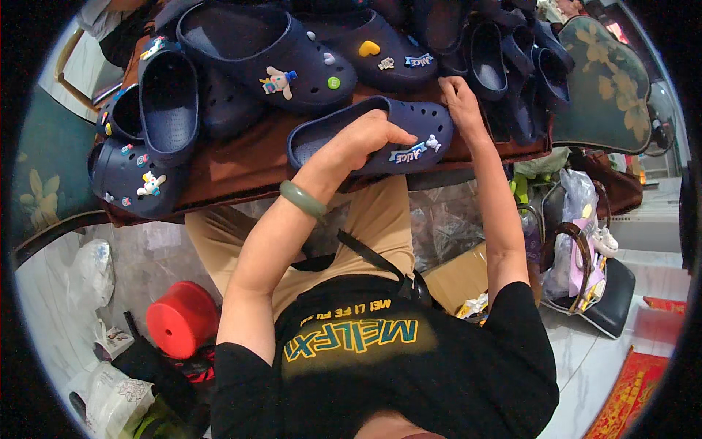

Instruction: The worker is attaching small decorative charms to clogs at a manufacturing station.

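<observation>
A navy clog (318, 146) lies at the table's front edge, its toe to the right. My left hand (365, 139), with a green bangle (302, 199) on the wrist, is closed on it at the opening. The thumb stretches over the upper toward a blue-and-white lettered charm (408, 154); a small white charm (433, 142) sits nearer the toe. Just beyond the toe, my right hand (461, 106) has its fingers curled together; what they hold, if anything, is hidden. Right behind stands another navy clog (387, 55) with a yellow heart charm (369, 48).
A large charm-covered clog (252, 55) and smaller clogs (168, 106) crowd the left of the brown-covered table (219, 179). More plain navy clogs (488, 62) are piled at the right. Below are a red stool (181, 318), a cardboard box (457, 282) and a bag-laden chair (610, 293).
</observation>
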The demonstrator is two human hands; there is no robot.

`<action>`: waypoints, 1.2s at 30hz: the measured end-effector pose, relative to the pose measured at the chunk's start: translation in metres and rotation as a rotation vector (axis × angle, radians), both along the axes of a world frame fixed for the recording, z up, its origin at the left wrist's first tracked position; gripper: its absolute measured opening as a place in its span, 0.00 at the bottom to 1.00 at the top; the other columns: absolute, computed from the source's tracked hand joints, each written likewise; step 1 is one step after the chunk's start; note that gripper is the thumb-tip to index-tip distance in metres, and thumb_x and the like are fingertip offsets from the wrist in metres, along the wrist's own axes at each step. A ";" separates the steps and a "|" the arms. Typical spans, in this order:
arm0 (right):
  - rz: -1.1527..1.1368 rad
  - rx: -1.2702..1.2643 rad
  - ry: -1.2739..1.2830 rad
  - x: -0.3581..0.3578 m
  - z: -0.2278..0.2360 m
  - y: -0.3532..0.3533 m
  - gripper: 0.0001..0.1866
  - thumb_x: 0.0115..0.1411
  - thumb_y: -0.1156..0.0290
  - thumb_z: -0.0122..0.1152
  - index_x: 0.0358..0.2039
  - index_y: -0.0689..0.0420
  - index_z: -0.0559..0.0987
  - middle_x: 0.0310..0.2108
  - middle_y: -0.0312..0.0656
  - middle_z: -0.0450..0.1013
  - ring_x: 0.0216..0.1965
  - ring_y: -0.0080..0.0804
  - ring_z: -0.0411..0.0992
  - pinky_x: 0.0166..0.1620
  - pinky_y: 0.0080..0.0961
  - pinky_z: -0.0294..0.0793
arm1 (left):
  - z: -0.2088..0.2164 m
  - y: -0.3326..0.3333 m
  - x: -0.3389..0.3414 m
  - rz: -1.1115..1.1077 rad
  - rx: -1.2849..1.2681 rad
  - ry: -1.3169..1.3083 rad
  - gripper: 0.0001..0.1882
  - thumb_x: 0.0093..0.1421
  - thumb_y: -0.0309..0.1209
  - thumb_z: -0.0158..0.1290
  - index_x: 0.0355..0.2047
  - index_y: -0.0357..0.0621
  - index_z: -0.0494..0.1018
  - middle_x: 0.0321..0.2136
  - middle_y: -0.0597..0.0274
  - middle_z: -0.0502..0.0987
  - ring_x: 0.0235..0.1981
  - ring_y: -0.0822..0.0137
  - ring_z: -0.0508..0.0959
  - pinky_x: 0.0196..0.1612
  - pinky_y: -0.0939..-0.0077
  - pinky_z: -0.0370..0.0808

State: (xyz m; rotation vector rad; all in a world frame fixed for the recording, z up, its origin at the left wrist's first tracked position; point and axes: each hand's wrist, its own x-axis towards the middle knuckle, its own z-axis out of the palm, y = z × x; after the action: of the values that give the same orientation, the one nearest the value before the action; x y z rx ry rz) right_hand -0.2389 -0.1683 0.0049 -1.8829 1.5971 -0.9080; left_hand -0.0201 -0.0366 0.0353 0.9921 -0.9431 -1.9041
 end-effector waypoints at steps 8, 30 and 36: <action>0.234 -0.402 0.181 -0.024 -0.028 -0.003 0.18 0.56 0.69 0.62 0.48 0.56 0.76 0.49 0.45 0.71 0.52 0.45 0.67 0.57 0.36 0.62 | -0.003 -0.002 -0.001 0.072 0.035 0.130 0.14 0.56 0.25 0.56 0.42 0.31 0.76 0.36 0.54 0.81 0.34 0.65 0.82 0.40 0.73 0.79; 0.279 -0.507 -0.431 0.022 -0.037 0.084 0.06 0.68 0.68 0.49 0.39 0.57 0.69 0.47 0.43 0.65 0.57 0.38 0.61 0.61 0.34 0.56 | -0.012 -0.006 -0.002 0.111 -0.047 0.163 0.12 0.58 0.29 0.56 0.40 0.36 0.77 0.36 0.59 0.81 0.34 0.70 0.81 0.40 0.76 0.78; -0.061 -0.318 -0.664 0.022 -0.040 0.067 0.12 0.68 0.62 0.52 0.41 0.59 0.72 0.40 0.35 0.69 0.45 0.23 0.66 0.51 0.22 0.65 | -0.002 0.000 -0.002 0.221 -0.144 -0.029 0.14 0.56 0.30 0.59 0.40 0.34 0.78 0.34 0.58 0.81 0.31 0.70 0.81 0.36 0.77 0.78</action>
State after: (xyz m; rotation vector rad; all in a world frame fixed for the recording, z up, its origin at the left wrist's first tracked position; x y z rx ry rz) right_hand -0.2165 -0.1008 -0.0351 -1.4776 1.1480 -1.6780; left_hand -0.0224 -0.0361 0.0336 0.9975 -0.9326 -1.6203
